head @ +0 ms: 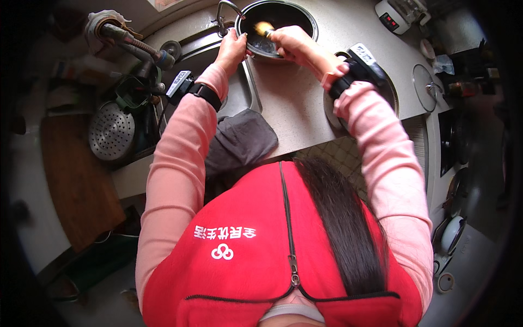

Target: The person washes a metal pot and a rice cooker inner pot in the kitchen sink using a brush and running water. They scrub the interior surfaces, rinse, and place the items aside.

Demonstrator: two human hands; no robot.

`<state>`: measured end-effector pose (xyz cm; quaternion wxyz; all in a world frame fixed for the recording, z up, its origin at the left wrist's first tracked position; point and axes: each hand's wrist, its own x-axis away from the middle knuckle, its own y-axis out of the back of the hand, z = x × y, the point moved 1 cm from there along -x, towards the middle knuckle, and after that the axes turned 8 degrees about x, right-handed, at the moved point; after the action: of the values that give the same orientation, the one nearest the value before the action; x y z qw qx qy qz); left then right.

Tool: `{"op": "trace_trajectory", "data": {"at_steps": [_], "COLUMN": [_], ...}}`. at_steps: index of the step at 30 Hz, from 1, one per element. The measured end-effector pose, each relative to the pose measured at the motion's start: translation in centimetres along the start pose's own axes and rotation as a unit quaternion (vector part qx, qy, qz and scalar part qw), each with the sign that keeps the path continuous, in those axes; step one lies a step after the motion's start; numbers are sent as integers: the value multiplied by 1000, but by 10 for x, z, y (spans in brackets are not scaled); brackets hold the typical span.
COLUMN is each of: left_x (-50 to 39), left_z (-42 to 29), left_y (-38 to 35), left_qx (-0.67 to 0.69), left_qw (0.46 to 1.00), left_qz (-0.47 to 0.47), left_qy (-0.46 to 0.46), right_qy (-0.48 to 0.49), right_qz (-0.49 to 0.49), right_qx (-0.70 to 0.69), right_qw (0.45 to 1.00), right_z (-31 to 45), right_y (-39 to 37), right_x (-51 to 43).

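At the back of the counter, a round metal pot [309, 19] with a dark inside stands tilted or seen at a slant beside the sink's tap. My left hand [232, 50] grips the pot's near left edge; its fingertips are partly hidden. In my right hand [293, 42] is a short brush [264, 28], whose yellowish, motion-blurred head is inside the pot. Something wet or shiny shows on the pot's inner wall below it. The curved metal tap [231, 5] rises just left of the pot, close to my left hand.
A stainless steel sink [250, 88] lies under my left forearm, with a grey cloth [245, 133] over its front edge. Another pot [331, 107] is under my right forearm. A glass lid [423, 88], an appliance [395, 17] and a perforated steamer plate [111, 131] are around.
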<state>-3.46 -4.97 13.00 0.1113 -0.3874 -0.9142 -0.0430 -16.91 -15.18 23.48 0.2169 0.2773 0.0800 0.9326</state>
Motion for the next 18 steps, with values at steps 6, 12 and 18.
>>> {"op": "trace_trajectory", "data": {"at_steps": [6,12,18], "left_x": [13,11,9], "left_z": [-3,-1,0], "left_y": [1,4,9], "left_qx": [69,-30,-66], "left_qw": [997,997,996], "left_qz": [-12,-45,-26], "left_qy": [-24,-58,-44], "right_qy": [-40,-79,-12], "right_qz": [51,114,-34], "right_qx": [-103,-26,-103], "right_qw": [993,990,994], "right_z": [-13,-3,-3], "right_y": [-3,-2,2], "right_x": [-14,1,-14]}}
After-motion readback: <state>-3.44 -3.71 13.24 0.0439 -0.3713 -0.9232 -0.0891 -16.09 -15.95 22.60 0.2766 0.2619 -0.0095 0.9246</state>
